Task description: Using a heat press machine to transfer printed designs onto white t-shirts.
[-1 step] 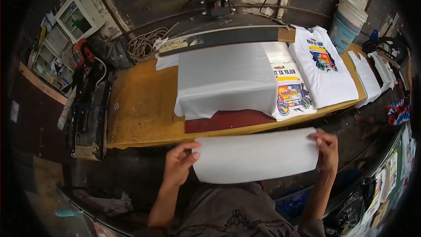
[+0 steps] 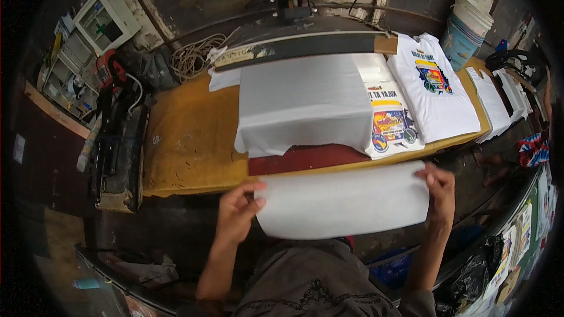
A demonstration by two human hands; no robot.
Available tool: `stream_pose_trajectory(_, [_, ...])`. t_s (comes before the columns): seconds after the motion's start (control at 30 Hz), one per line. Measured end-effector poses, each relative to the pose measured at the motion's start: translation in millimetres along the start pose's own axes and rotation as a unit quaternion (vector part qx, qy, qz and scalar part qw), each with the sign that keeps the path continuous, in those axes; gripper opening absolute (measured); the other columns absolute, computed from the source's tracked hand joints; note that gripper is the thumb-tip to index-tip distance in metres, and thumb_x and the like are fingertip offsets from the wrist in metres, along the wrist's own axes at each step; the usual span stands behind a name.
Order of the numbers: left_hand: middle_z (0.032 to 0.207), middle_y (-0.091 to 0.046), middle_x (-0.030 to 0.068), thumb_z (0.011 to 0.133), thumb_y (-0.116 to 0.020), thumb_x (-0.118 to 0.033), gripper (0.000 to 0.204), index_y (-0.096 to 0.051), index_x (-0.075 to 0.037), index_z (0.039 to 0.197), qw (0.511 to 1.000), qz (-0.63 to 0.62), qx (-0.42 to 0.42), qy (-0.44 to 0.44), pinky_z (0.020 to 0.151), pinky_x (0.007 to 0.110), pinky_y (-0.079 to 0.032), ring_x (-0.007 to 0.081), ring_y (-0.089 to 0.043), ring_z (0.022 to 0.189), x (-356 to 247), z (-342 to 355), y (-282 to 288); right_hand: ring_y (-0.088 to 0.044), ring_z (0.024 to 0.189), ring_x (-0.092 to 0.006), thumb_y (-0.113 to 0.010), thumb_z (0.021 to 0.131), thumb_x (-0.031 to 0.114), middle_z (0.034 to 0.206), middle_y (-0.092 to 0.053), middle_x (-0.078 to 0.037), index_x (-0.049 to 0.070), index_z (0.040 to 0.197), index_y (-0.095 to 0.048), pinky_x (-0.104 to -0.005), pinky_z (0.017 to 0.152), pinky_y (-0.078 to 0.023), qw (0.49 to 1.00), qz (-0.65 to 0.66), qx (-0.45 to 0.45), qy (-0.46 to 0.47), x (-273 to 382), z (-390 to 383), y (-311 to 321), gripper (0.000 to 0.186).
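Observation:
A blank white sheet [image 2: 343,202], probably paper, is stretched between my hands in front of my body, bowed along its lower edge. My left hand [image 2: 237,211] pinches its left end between thumb and fingers. At the right end my right hand [image 2: 439,195] grips it near the upper corner. Just beyond it, a grey cloth [image 2: 302,97] drapes over the work surface, partly covering a dark red pad [image 2: 311,159]. Beside the cloth lie printed transfer sheets [image 2: 392,122] with colourful designs. A white printed T-shirt [image 2: 440,91] rests flat to their right.
A heat press [image 2: 299,48] with a small red display stands behind the cloth, on a yellow-covered table [image 2: 188,141]. A black machine [image 2: 120,152] is at the left, near a coiled rope [image 2: 197,58]. A bucket [image 2: 467,29] stands back right; more white shirts [image 2: 490,103] lie below it.
The white sheet and both hands have moved slightly away from my body, toward the table. Both hands keep their grip.

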State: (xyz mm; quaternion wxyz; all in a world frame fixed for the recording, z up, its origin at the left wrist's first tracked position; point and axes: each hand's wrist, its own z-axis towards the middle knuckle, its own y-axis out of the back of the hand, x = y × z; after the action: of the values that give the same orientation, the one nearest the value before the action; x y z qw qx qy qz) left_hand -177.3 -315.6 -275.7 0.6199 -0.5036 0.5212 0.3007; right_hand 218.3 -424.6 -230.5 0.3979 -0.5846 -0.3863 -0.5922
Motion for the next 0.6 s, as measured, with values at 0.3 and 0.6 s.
stream_pose_trajectory(0.3, [0.121,-0.059,0.0164,0.082,-0.064,0.010,0.045,-0.054,0.004,0.125,0.984,-0.006,-0.024,-0.175,0.088,0.030,-0.053,0.0173,-0.061,0.102,-54,93,-1,-0.055,0.076,-0.0080,-0.069,0.084,0.005,0.092,-0.064,-0.002,-0.002,0.110,-0.067,-0.0208,0.072,-0.043,0.986,0.048,-0.012,0.158,18,108,-58,0.027])
stream_pose_trajectory(0.6, [0.117,-0.059,0.0123,0.083,-0.059,0.010,0.044,-0.054,0.003,0.126,0.976,0.171,-0.111,-0.076,0.080,0.025,-0.048,0.0135,-0.059,0.093,45,159,21,-0.058,0.076,-0.0104,-0.069,0.080,0.004,0.088,-0.066,-0.007,0.005,0.123,-0.063,-0.0238,0.068,-0.047,0.977,-0.197,0.048,0.066,-94,177,-61,0.043])
